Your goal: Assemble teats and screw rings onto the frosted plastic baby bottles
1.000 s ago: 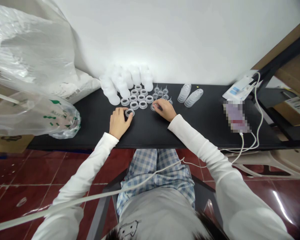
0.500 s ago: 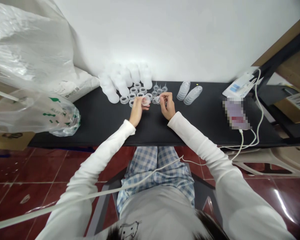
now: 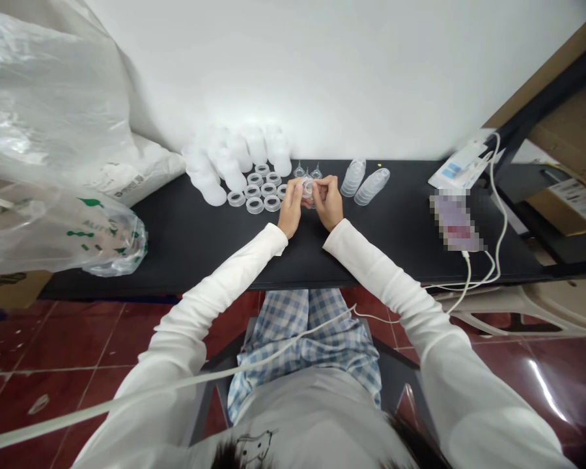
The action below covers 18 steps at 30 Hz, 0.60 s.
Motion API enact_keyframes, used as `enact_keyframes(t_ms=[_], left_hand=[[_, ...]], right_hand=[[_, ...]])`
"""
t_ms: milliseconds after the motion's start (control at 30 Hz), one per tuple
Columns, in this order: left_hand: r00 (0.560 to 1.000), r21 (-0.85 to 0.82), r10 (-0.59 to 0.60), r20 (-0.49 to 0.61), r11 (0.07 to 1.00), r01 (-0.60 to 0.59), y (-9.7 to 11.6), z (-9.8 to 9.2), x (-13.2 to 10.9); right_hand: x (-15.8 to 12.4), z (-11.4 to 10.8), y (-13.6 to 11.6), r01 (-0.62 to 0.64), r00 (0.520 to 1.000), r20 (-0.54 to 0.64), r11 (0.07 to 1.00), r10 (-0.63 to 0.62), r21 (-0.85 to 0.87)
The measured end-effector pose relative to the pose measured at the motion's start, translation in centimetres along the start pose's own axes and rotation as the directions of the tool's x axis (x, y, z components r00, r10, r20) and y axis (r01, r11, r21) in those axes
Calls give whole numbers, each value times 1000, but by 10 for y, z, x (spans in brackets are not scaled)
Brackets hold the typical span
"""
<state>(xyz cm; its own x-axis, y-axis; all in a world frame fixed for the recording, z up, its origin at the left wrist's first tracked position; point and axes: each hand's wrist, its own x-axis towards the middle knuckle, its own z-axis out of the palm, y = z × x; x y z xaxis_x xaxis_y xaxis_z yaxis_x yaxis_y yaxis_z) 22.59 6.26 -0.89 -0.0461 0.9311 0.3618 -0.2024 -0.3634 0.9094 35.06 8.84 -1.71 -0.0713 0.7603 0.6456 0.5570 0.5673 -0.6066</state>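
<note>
My left hand (image 3: 290, 210) and my right hand (image 3: 329, 204) meet above the black table, fingers closed around a translucent plastic ring (image 3: 307, 187). The right fingers press at its right side; whether a clear nipple-shaped piece sits inside the ring is too small to tell. Left of my hands, several similar loose rings (image 3: 254, 205) lie in rows. Just behind my hands stand clear pointed nipple-shaped pieces (image 3: 316, 173), some of them hidden by the fingers. Two nested stacks of clear caps (image 3: 371, 187) lie to the right.
Frosted white bottles (image 3: 232, 172) are grouped against the wall at the back left. Plastic bags (image 3: 112, 234) bulge over the table's left end. On the right lie a pixelated phone-like object (image 3: 456, 221) and a white cable (image 3: 499, 195). A white cord (image 3: 190, 378) crosses my lap.
My left hand has moved right with the ring and joined my right hand, which held a small clear piece. The view has shifted slightly.
</note>
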Motion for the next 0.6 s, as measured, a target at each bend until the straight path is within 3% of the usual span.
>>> enact_keyframes(t_ms=[167,267,367,467,600], left_hand=[[999,28,19,37,999,-20,-4,-3,1],[998,74,51,29,996,-53,-3,-5,1],[997,104,73,22,992,-75,-1,-7,0],[999,126,47,6,991,-48,-4,-8,-1],[1000,127,-5,-17,992,8,-10,-11,2]], right_hand=[[1,-2,3,-13,1000,8,998,13,-58],[2,-2,2,-24,1000,12,1000,24,14],[2,-3,-2,-27,995,103,996,18,90],[2,-4,-6,-46,985,173,991,24,126],[3,-3,-7,-52,985,173,983,21,177]])
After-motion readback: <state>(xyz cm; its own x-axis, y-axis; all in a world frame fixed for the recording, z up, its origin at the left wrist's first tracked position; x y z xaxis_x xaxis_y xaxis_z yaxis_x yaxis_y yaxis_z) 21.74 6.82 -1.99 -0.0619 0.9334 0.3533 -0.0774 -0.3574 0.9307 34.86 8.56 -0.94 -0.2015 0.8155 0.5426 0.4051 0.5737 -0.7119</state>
